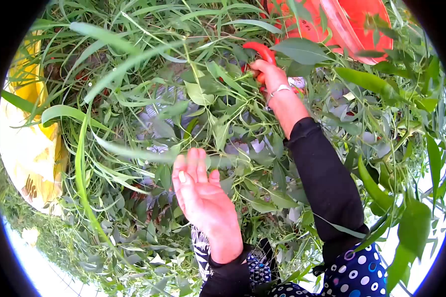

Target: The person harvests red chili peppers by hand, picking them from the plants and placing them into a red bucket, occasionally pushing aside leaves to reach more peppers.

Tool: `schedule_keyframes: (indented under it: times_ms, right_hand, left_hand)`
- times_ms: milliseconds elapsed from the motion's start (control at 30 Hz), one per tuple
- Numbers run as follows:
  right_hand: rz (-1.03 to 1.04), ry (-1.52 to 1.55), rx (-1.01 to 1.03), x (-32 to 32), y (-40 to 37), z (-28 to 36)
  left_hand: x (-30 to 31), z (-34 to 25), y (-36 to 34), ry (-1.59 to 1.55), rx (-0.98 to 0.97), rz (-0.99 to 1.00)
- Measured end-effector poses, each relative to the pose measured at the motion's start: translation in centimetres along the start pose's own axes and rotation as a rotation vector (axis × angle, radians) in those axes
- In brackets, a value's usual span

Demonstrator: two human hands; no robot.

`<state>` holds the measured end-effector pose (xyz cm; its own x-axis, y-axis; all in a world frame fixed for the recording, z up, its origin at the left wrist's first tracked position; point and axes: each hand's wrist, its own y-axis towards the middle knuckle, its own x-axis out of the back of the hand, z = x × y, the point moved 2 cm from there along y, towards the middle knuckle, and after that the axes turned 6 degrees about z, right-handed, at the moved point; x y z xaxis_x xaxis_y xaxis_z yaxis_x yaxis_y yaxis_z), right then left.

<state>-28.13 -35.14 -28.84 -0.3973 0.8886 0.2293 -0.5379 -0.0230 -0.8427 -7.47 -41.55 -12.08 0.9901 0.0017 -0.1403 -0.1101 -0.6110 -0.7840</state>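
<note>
Among the leaves at upper centre, my right hand is closed on red chili peppers; one curved pepper sticks out above the fingers. A bracelet circles that wrist. Lower and to the left, my left hand is held palm up with its fingers stretched out and nothing in it. Green stems and leaves of the pepper plant lie between the two hands.
A red bucket stands at the upper right, just beyond my right hand. At the left edge lies a yellow and white sack. Long grass blades cross the left side, and large leaves hang near the camera at right.
</note>
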Motion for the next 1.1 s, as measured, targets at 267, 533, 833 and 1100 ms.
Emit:
schedule_keyframes:
  times_ms: [267, 533, 833, 1100]
  right_hand:
    - [0.408, -0.108, 0.152, -1.1, -4.1, -1.1]
    - [0.35, -0.069, 0.379, 0.2, -9.5, 0.0]
    - [-0.078, -0.646, 0.734, -1.2, -11.6, -4.4]
    - [0.313, -0.601, 0.437, -1.0, -10.8, -4.5]
  left_hand:
    - [-0.7, -0.4, 0.5, -0.077, -0.161, 0.293]
    - [-0.7, -0.1, 1.0, 0.001, -0.032, 0.172]
    - [-1.0, 0.0, 0.9, 0.062, 0.001, 0.123]
    - [-1.3, -0.2, 0.7, 0.173, -0.001, 0.059]
